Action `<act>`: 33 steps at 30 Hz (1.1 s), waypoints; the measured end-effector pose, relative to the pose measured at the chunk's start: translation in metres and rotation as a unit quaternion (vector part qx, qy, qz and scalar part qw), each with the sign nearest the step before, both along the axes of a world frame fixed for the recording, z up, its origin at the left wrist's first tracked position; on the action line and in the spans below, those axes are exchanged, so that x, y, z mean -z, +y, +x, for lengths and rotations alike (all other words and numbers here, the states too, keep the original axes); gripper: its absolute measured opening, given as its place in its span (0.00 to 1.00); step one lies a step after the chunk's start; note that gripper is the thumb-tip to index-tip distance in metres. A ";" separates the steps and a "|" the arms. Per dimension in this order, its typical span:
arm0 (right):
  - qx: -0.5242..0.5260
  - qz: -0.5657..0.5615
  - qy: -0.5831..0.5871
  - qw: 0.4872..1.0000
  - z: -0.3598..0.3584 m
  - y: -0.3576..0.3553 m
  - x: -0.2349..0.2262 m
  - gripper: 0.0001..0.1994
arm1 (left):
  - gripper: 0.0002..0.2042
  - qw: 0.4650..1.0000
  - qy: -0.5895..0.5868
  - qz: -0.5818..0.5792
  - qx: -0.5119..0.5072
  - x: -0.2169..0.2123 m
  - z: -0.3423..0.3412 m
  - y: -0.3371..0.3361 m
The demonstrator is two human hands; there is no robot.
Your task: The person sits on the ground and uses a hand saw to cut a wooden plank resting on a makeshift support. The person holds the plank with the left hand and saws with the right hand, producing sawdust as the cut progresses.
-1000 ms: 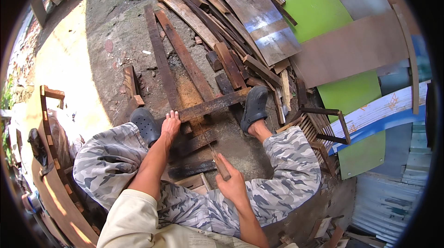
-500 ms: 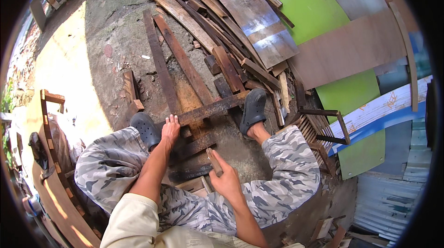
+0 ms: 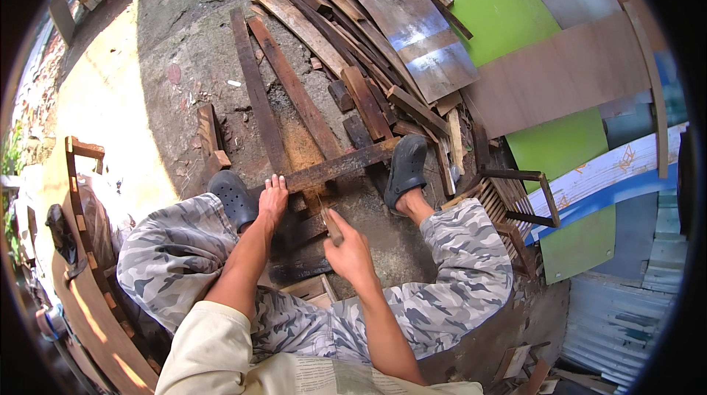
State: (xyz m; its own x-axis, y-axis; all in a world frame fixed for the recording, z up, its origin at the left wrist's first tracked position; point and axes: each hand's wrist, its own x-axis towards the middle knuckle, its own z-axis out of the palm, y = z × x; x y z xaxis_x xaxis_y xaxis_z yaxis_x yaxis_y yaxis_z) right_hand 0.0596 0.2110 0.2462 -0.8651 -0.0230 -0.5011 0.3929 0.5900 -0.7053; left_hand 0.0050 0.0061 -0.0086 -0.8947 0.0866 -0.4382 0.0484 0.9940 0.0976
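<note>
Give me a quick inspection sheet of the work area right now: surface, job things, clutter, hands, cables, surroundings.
Surface: rough grey concrete ground, sawdust patch under the work.
Job's things: weathered dark wooden plank lying crosswise, pinned under both dark clogs; wooden-handled tool, working end hidden.
Clutter: heap of old wooden boards, short offcuts beside it.
Hands: left hand pressed flat on the plank; right hand with fingers closed round the tool handle.
Cables: nothing seen.
Surroundings: green panel, brown plywood sheet, slatted wooden frame, curved wooden furniture part at left.
</note>
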 end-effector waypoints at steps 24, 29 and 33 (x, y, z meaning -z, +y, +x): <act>0.016 -0.038 0.051 0.998 0.047 0.025 -0.027 0.29 | 0.24 1.000 -0.017 0.015 -0.007 0.002 -0.003 0.005; 0.012 -0.028 0.026 0.999 0.003 -0.003 0.046 0.30 | 0.25 1.000 0.004 0.012 -0.008 -0.002 -0.007 -0.005; 0.018 -0.067 0.053 0.996 0.066 0.027 -0.013 0.30 | 0.25 1.000 -0.008 0.006 -0.009 -0.001 -0.004 -0.006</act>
State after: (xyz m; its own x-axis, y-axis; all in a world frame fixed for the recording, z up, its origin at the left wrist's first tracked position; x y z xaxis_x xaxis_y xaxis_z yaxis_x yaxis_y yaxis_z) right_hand 0.1254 0.2381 0.2589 -0.9145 -0.0514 -0.4012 0.3310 0.4749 -0.8154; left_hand 0.0014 0.0002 -0.0078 -0.8891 0.0765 -0.4513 0.0294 0.9934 0.1105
